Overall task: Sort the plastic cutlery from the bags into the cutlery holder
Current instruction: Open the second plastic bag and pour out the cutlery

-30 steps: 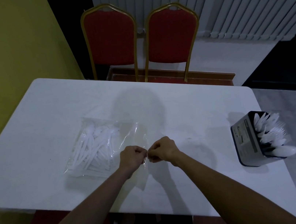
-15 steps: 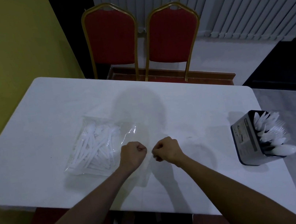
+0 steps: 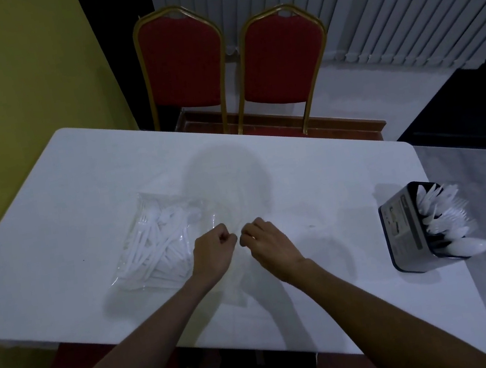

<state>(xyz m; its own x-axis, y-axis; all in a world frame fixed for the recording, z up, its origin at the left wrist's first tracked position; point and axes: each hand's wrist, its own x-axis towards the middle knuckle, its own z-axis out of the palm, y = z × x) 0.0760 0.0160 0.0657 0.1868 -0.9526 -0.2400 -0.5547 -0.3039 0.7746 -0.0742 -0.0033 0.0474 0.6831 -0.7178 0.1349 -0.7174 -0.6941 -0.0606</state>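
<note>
White table (image 3: 55, 243), near edge: left hand (image 3: 214, 252) and right hand (image 3: 265, 243) knuckles-up, fingers curled, nearly touching, pinching the clear bag (image 3: 196, 219) by its edge. Plastic cutlery (image 3: 153, 247) inside it, left of hands. Cutlery holder (image 3: 404, 229) far right; red chairs (image 3: 182, 63) beyond.

Two hands: left hand (image 3: 212, 251), right hand (image 3: 268, 246). Two clear bags on surface (image 3: 81, 208): full bag (image 3: 156, 247), flat bag (image 3: 236, 292). One cutlery holder (image 3: 406, 228). Two red chairs (image 3: 182, 63) (image 3: 279, 58) behind surface.

Single head-worn wide-angle view, forward and steeply down onto the near white table (image 3: 313, 179)
</note>
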